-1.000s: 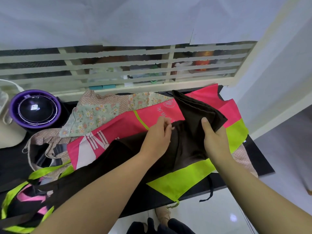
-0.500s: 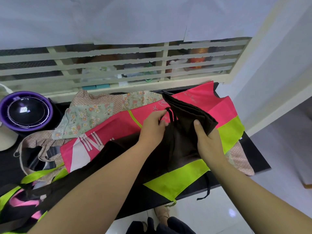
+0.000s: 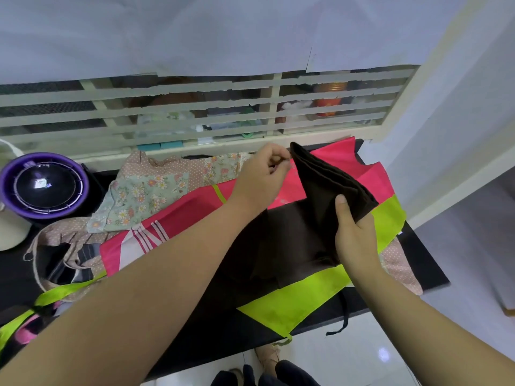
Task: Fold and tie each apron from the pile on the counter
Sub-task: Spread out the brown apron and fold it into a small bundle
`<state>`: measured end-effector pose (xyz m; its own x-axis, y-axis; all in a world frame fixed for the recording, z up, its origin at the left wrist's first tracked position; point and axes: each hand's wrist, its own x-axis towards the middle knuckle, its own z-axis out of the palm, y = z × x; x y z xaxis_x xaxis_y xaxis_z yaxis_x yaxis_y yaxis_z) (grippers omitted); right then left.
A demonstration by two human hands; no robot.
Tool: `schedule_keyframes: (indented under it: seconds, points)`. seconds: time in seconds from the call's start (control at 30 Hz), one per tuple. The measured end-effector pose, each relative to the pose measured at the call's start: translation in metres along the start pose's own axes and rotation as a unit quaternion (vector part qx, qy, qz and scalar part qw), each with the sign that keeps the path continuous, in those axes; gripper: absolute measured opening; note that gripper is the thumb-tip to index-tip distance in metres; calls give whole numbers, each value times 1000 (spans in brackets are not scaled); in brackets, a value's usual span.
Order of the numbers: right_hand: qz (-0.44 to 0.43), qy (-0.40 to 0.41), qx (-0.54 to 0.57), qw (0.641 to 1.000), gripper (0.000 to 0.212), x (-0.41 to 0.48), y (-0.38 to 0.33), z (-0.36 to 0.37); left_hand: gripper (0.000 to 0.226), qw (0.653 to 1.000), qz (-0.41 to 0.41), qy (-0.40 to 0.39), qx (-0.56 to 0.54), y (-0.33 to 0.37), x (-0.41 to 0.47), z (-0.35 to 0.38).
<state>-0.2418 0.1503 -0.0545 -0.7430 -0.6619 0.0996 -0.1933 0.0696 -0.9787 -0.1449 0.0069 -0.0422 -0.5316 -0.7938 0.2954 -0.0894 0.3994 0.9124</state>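
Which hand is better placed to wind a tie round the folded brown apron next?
Left, probably. The right hand grips the folded brown apron and steadies it, so it is busy. The left hand sits at the fold's upper corner with its fingers pinched together, not supporting the bundle.

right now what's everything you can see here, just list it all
dark brown apron: one, brown, folded, held above the pile
pink and lime apron: one, pink with a lime band, spread under the brown one
floral apron: one, pale green, behind the pink one
dotted apron: at least one, beige, under the others
round container: one, purple rim, counter's left end
counter: one, black, under the pile
window slats: several, cream, behind the counter
left hand: one, pinches at the brown apron's far corner
right hand: one, grips its folded layers
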Motion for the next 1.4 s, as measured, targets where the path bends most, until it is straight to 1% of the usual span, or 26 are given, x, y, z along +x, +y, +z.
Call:
schedule_keyframes:
  seconds: [0.03,0.07,0.13,0.17,0.23,0.27,0.33,0.43,0.53,0.63,0.7,0.8,0.87,0.9,0.93,0.97,1.03,1.07,1.1,1.17,1.2,1.27,1.3,1.33,1.37,1.4]
  points:
    - [5,8,3,1000,20,1,-1,-1,12,993,77,-39,78,-7,-4,0]
    - [10,13,5,1000,18,3,-1,-1,14,971,146,-95,162,-16,-10,2]
    - [17,16,6,1000,17,5,-3,-2,25,893,267,-184,314,-39,-25,10]
    - [19,17,6,1000,17,5,-3,-2,32,850,304,-213,373,-50,-32,14]
    - [19,17,4,1000,16,5,-3,-2,47,789,312,-279,451,-58,-43,21]
    - [19,17,3,1000,17,6,-3,-2,53,758,283,-333,484,-59,-49,22]
    - [18,13,3,1000,17,6,-2,-3,56,716,259,-405,507,-62,-57,29]
    - [13,3,-4,1000,19,7,0,-3,59,719,260,-406,501,-64,-62,31]
    - [-8,-24,-8,1000,27,5,1,0,46,725,278,-387,498,-73,-62,33]
    - [-43,-88,-14,995,31,-2,4,4,46,726,246,-388,513,-74,-63,31]
    - [-73,-154,-34,985,40,-10,14,5,47,724,291,-350,518,-67,-64,28]
    - [-119,-224,-78,964,51,-25,30,7,41,782,270,-288,482,-53,-62,19]
    - [-107,-212,-46,970,47,-26,31,6,41,787,258,-297,475,-53,-56,17]
    - [-95,-194,-27,976,44,-25,29,6,42,795,273,-295,455,-59,-56,16]
    - [-86,-174,-20,981,39,-22,24,6,42,819,248,-305,419,-66,-54,16]
    - [-78,-156,-22,984,34,-19,20,5,39,857,172,-305,378,-67,-51,18]
    - [-67,-133,-19,989,26,-12,15,2,37,940,35,-212,267,-58,-47,21]
    - [-62,-126,-13,990,26,-10,13,1,37,964,-43,-154,210,-53,-44,24]
    - [-57,-118,-8,991,28,-7,12,1,38,976,-91,-101,168,-45,-40,24]
    - [-53,-97,1,994,29,-2,9,0,36,981,-145,-57,117,-30,-26,20]
    - [-51,-82,3,995,29,0,5,0,32,978,-158,-69,117,-22,-18,15]
    - [-44,-48,8,998,32,7,0,-1,15,965,-162,-127,161,-6,-2,1]
    - [-40,-35,8,999,32,11,-2,-3,7,951,-149,-163,214,0,5,-6]
    - [-36,-29,8,999,33,14,-4,-4,6,927,-132,-202,286,5,12,-13]
    - [-31,-22,4,999,32,17,-4,-5,11,893,-111,-243,362,7,18,-17]
    - [-26,-16,0,1000,31,19,-5,-6,23,855,-97,-281,425,9,23,-19]
